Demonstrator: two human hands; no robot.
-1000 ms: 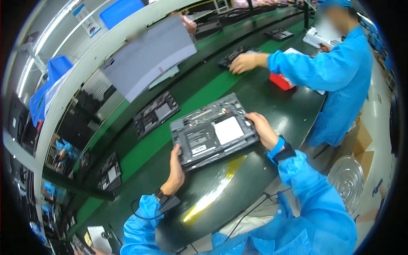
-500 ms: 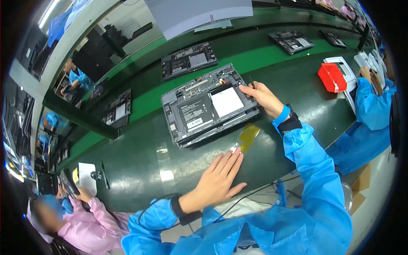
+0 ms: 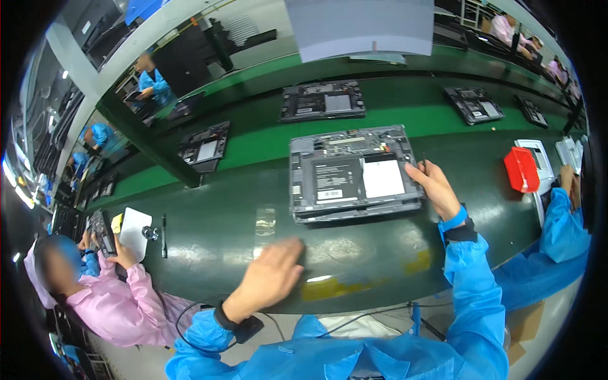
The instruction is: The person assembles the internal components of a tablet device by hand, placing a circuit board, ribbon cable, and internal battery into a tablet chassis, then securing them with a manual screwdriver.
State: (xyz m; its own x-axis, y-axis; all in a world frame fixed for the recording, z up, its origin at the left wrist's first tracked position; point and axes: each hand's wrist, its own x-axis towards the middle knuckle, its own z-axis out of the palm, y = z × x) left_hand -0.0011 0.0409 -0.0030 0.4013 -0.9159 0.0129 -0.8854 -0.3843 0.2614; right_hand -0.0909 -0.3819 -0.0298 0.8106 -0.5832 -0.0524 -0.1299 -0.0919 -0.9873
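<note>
Green counter (image 3: 209, 228) is carrying the opened laptop base (image 3: 351, 174): right hand (image 3: 436, 187) is gripping its edge w/ curled fingers, left hand (image 3: 269, 275) is hovering open, so it's prob. best steadying both sides.

My left hand (image 3: 269, 275) is motion-blurred, so I cannot make out its fingers. At three o'clock, a co-worker's blue sleeve (image 3: 563, 234) is cut off by the rim. At eight o'clock, a neighbour's face is blurred.
</note>
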